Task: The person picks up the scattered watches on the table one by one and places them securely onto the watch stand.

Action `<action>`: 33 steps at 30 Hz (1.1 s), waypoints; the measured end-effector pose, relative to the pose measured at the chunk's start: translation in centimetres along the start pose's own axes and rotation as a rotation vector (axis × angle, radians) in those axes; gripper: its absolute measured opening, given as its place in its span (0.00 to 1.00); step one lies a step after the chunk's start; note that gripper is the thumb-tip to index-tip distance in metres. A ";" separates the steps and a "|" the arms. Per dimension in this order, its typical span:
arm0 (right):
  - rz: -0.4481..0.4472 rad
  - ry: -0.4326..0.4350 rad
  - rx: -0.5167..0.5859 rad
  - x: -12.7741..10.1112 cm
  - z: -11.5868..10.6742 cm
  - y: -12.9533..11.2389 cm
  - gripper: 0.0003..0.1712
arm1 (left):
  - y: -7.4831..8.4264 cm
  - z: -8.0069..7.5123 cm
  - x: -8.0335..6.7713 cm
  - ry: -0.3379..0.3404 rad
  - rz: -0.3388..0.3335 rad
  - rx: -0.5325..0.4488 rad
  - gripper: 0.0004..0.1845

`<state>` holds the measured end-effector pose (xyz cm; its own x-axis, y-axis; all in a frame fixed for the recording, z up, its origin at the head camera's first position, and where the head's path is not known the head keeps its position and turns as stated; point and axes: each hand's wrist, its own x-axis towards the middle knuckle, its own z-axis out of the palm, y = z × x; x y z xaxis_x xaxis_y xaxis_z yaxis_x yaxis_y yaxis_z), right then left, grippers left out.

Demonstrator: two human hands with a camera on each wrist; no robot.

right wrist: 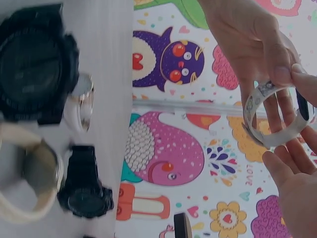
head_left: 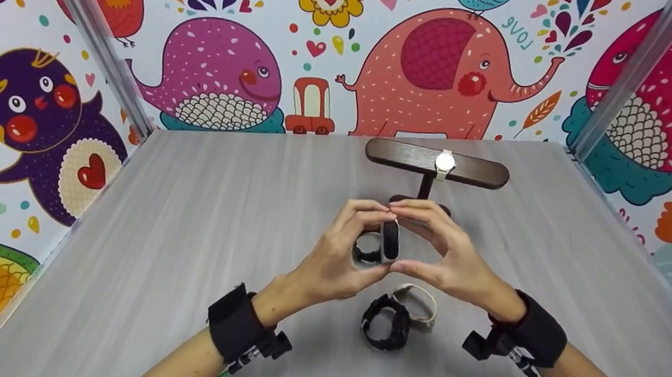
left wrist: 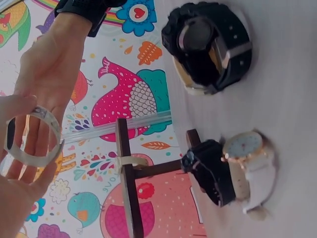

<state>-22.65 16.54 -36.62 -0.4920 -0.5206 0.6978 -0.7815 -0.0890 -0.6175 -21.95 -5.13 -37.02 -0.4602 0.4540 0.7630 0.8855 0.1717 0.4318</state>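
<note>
A smart band with a pale strap (left wrist: 53, 124) and a dark oblong screen (head_left: 390, 241) is held up between both hands, its strap forming a closed loop. My left hand (head_left: 336, 257) curves round one side, fingertips at the upper end and thumb at the lower. Opposite it, my right hand (head_left: 456, 258) arches with fingertips at the top and thumb at the bottom edge. Patterned marks show on part of the strap (right wrist: 270, 90) in the right wrist view. Exact fingertip contact is partly hidden.
Below the hands lie a black watch (head_left: 399, 331) and a cream-strapped watch (head_left: 431, 310). Behind my left hand is another black watch (head_left: 365, 255), beside a white-strapped one (left wrist: 243, 145). A dark wooden stand (head_left: 398, 154) behind bears a pale watch (head_left: 445, 162). Printed panels enclose the table.
</note>
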 end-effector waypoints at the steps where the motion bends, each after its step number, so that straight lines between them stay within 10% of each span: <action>1: 0.024 0.002 -0.013 0.0 -0.3 0.1 0.41 | -0.3 0.0 0.1 -0.001 -0.007 0.006 0.32; 23: 0.313 0.214 -0.610 -1.6 -10.0 2.8 0.32 | -8.0 -0.5 4.1 -0.003 -0.146 0.116 0.34; 33: 0.369 0.150 -0.838 -1.7 -13.3 4.5 0.33 | -11.8 -1.7 6.3 -0.055 -0.386 0.208 0.34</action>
<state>-30.46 28.28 -35.78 -0.7634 -0.2734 0.5852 -0.5590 0.7335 -0.3866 -35.42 -5.80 -36.49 -0.7606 0.3666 0.5359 0.6462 0.5078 0.5698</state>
